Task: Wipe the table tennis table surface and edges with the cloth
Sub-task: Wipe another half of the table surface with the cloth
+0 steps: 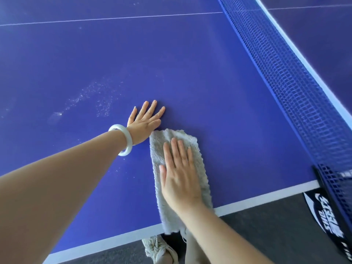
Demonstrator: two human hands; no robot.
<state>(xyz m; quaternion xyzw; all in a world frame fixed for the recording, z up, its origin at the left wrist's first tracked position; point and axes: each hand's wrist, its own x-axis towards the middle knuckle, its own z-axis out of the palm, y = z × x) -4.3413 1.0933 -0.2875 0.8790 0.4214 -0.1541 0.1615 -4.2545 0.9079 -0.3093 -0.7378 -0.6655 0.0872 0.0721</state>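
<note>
A blue table tennis table fills the view, with a white line along its near edge. A pale grey fluffy cloth lies flat on it, stretching from the near edge inward. My right hand presses flat on the cloth with straight fingers. My left hand, with a white bangle at the wrist, rests flat on the bare surface just left of the cloth's far end. Pale dusty smudges mark the surface to the left.
The blue net with a white top band runs diagonally along the right, ending at a black clamp post. A white centre line crosses far away. Below the edge are dark grey floor and a pale shoe.
</note>
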